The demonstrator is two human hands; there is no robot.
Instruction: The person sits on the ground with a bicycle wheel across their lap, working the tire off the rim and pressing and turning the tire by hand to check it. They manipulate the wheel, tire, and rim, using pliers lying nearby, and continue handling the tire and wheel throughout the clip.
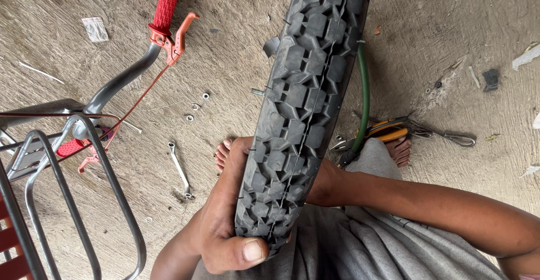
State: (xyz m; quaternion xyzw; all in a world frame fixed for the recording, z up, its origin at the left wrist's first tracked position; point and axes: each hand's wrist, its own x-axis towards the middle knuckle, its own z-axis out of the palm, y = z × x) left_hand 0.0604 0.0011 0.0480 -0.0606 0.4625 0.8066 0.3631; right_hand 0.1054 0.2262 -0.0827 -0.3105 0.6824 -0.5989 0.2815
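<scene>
Tyre (301, 111): knobby black, centre frame, blocking the floor behind.
Left hand (225, 229): clamped on its lower edge.
Right hand: hidden behind it, grip unclear.
Spanner (180, 170): left of tyre.
Packet (94, 28): small, clear, upper left.

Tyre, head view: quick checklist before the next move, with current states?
1. Left hand grip on the knobby tyre: ok, thumb wrapped over the tread.
2. Right hand on the far side: cannot tell, hidden behind the tyre; only the forearm shows.
3. Valve stem visible at the tyre's left edge: ok.
4. Spanner on the ground beside the left foot: ok.
5. Pliers on the ground right of the tyre: ok.
6. Loose nuts scattered on the concrete: not ok.
</scene>
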